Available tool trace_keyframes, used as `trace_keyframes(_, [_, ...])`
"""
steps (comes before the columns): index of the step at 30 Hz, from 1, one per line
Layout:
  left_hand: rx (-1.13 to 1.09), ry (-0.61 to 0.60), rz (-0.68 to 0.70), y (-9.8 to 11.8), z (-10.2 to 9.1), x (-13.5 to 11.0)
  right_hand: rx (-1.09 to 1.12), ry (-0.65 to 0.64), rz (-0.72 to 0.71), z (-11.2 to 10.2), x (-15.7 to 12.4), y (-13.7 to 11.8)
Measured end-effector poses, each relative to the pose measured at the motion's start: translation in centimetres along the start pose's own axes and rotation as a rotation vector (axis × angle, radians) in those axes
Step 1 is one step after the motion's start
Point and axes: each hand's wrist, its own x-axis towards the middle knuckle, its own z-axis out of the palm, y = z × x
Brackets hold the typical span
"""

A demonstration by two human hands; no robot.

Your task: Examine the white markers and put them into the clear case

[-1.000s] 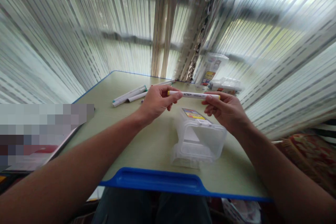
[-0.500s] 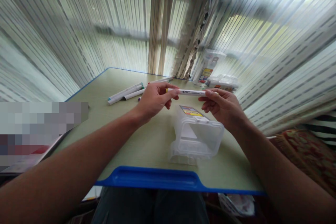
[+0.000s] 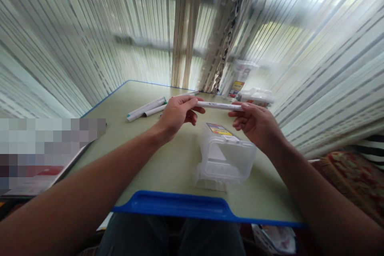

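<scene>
Both hands hold one white marker level above the table, one end each. My left hand pinches its left end between thumb and fingers, covering that end. My right hand pinches the right end the same way. Below the marker, a clear plastic box lies on its side, its open mouth facing me and a yellow label on top. Left of my left hand, several white markers lie on the table, some partly hidden behind the hand.
The light table has a blue rim with a pen groove at the near edge. At the back right stand a tall clear container and a lower clear box. Pleated curtains hang right behind the table.
The yellow part at the marker's left end, visible before, is now out of sight at my left fingers. The hands have barely moved, and the view has shifted slightly.
</scene>
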Motion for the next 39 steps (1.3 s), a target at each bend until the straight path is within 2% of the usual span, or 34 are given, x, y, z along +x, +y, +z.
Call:
trace_keyframes(12, [-0.036, 0.005, -0.024, 0.07, 0.04, -0.06, 0.053, 0.047, 0.051, 0.18, 0.09, -0.35])
trace_keyframes(26, [0.013, -0.006, -0.006, -0.27, -0.07, 0.10, 0.006, 0.051, 0.036, -0.10, 0.26, -0.08])
trace_keyframes(39, [0.209, -0.027, 0.136, -0.20, 0.01, -0.27, -0.136, -0.002, -0.073, 0.02, -0.06, 0.51])
